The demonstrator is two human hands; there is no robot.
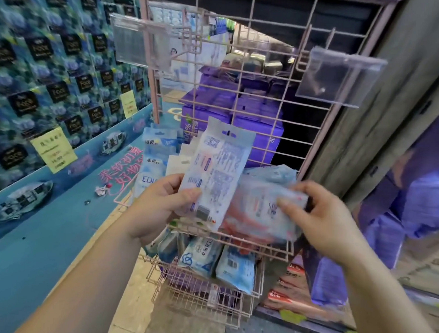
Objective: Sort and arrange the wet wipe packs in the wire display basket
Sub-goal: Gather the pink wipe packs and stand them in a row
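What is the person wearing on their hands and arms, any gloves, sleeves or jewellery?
Nothing that shows. The left hand and right hand are bare, with no gloves, rings or watch in view. Both forearms are uncovered down to the bottom edge of the picture, so any sleeve would start further up, out of sight.

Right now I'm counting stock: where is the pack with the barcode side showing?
In the head view, the upright pack sits centre frame, pinched in the left hand, above the pink wire basket, left of the right hand.
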